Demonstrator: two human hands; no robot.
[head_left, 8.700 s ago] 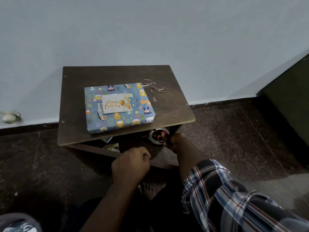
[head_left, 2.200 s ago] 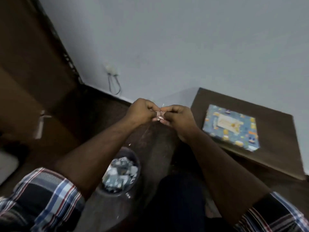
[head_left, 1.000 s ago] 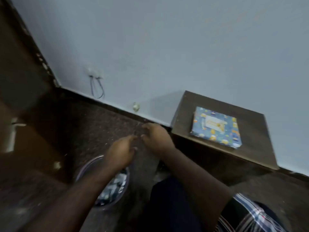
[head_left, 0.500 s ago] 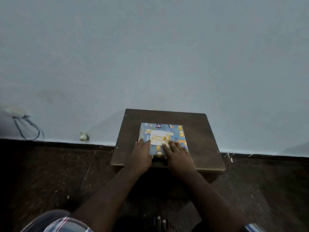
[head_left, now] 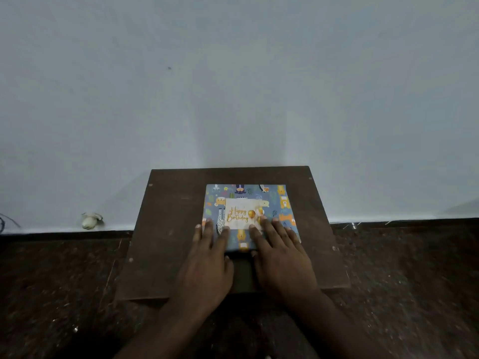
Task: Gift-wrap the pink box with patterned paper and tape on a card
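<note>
With both hands laid flat, we press on the box wrapped in blue animal-patterned paper [head_left: 247, 213], which sits on the dark brown wooden table [head_left: 166, 229]. Our left hand [head_left: 207, 265] and right hand [head_left: 281, 257] rest with fingers straight, gripping nothing, fingertips touching the white "Happy Birthday" card [head_left: 242, 213] on top. We judge wrapping complete and the card placed; only final smoothing appears left.

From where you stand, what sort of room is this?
Probably a plain room at home: a low wooden table stands against a bare pale wall on a dark speckled floor, with a wrapped gift on it.
</note>
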